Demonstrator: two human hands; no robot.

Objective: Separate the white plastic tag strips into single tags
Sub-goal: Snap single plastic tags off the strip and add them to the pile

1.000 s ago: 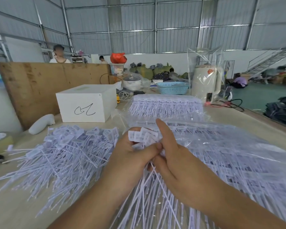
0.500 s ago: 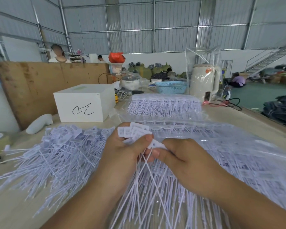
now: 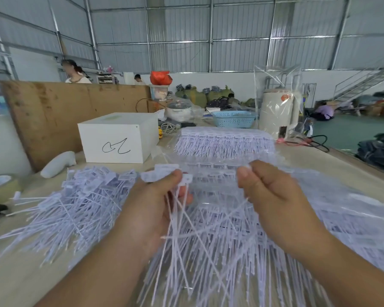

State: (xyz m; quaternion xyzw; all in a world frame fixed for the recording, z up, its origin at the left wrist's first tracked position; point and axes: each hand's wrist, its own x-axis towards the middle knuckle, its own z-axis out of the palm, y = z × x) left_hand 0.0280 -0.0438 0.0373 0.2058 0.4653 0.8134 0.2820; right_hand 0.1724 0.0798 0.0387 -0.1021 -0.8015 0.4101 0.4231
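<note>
At nine o'clock from our hands we see a heap of white plastic tags (image 3: 80, 202) on the pale beige worktop (image 3: 16, 273). At eleven o'clock stands a white cardboard box (image 3: 118, 140) with a black scribble. At one o'clock sits a light blue plastic basket (image 3: 233, 119) with a lattice pattern beside a cream kettle (image 3: 277, 114). At twelve o'clock, a red-orange bag (image 3: 160, 78) shows before grey corrugated walls (image 3: 186, 29).

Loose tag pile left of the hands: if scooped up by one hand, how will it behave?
The loose tag pile probably sheds: its tags lie crossed, nothing binding them. The thin tails likely flex; those hanging from the bunch that the left hand grips splay at odd angles. Each tag looks light for its length, and smooth plastic may slip through fingers.
</note>
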